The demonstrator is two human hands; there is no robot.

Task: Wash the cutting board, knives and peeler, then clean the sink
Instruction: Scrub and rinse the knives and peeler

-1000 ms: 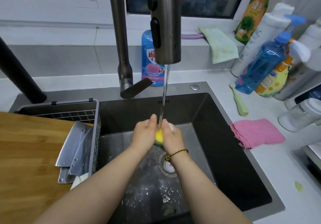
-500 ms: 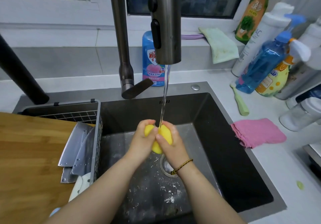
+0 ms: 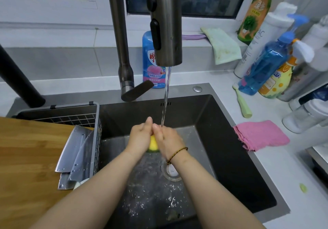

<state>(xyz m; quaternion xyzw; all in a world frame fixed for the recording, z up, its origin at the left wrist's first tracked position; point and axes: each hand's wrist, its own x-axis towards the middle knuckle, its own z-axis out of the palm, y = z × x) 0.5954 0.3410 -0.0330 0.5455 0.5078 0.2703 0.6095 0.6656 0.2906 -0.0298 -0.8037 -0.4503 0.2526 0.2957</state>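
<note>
Yellow sponge [image 3: 153,145] gets squeezed between left hand [image 3: 140,138] and right hand [image 3: 169,140], rinsing. Next, probably scrub the dirty sink [image 3: 229,159] at six o'clock.

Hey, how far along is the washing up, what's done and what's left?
Looks done: the wooden cutting board and wet cleavers rest by the drain basket. In hand: left hand and right hand squeeze a yellow sponge under the tap's stream. Left: the sink floor shows white specks; I can't pick out the peeler.
</note>
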